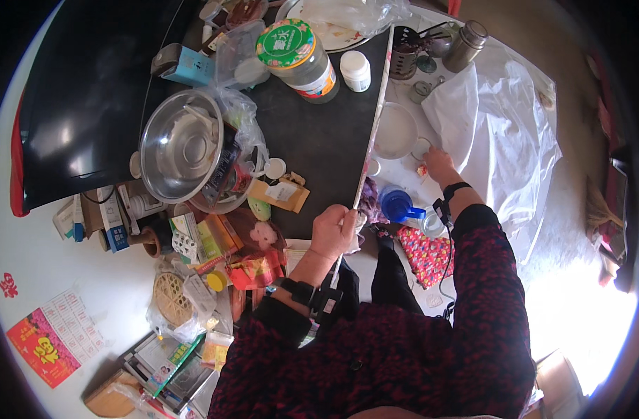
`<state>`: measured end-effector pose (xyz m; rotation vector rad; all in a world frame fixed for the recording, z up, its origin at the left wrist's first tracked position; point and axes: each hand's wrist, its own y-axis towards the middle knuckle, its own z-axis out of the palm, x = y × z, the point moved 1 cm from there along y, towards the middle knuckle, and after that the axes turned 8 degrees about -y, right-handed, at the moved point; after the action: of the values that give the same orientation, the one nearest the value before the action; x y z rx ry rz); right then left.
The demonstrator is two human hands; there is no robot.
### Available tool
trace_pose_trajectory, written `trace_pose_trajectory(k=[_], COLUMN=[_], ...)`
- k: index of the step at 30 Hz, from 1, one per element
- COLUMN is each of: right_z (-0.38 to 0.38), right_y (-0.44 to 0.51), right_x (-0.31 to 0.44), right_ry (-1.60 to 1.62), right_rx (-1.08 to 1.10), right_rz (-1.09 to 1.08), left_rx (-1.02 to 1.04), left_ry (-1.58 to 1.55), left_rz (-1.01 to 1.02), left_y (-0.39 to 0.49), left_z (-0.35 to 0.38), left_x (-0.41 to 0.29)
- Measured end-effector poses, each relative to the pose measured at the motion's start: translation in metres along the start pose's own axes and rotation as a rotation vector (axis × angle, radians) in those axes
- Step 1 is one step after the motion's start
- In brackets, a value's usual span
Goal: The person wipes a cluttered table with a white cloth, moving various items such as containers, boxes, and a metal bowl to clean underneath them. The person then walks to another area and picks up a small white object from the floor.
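My left hand (pixel 332 231) is closed around a pale cloth (pixel 359 230) at the near corner of the dark cabinet top (pixel 319 152). Over the white table on the right, my right hand (pixel 439 163) has its fingertips at the rim of a small round glass or lid (pixel 421 149); whether it grips it, I cannot tell. A white round plate (pixel 395 131) lies just left of that. A blue plastic cup with a handle (pixel 399 204) and a glass jar (pixel 432 222) stand nearer me. A crumpled red and white wrapper (pixel 422 170) lies below my right fingers.
White plastic sheeting (pixel 503 136) covers the right side. A steel thermos (pixel 465 46) and a utensil holder (pixel 403 57) stand behind. On the dark top are a large green-lidded jar (pixel 298 60), a white bottle (pixel 355 72) and a steel bowl (pixel 182 146). Boxes and packets crowd the left.
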<state>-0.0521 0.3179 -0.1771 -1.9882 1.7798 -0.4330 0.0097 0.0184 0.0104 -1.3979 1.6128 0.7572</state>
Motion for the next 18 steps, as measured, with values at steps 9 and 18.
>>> trace_pose_trajectory(k=[9, 18], right_z=[0.012, -0.095], right_y=[0.015, -0.057], right_x=[-0.002, -0.013], right_ry=[0.025, 0.200], right_rx=[0.008, 0.027], right_rz=[-0.028, -0.112], left_rx=[-0.010, -0.032], left_ry=[0.023, 0.044], left_rz=[0.052, 0.086], left_y=[0.000, -0.001], left_z=[0.001, 0.003], left_x=[0.004, 0.004])
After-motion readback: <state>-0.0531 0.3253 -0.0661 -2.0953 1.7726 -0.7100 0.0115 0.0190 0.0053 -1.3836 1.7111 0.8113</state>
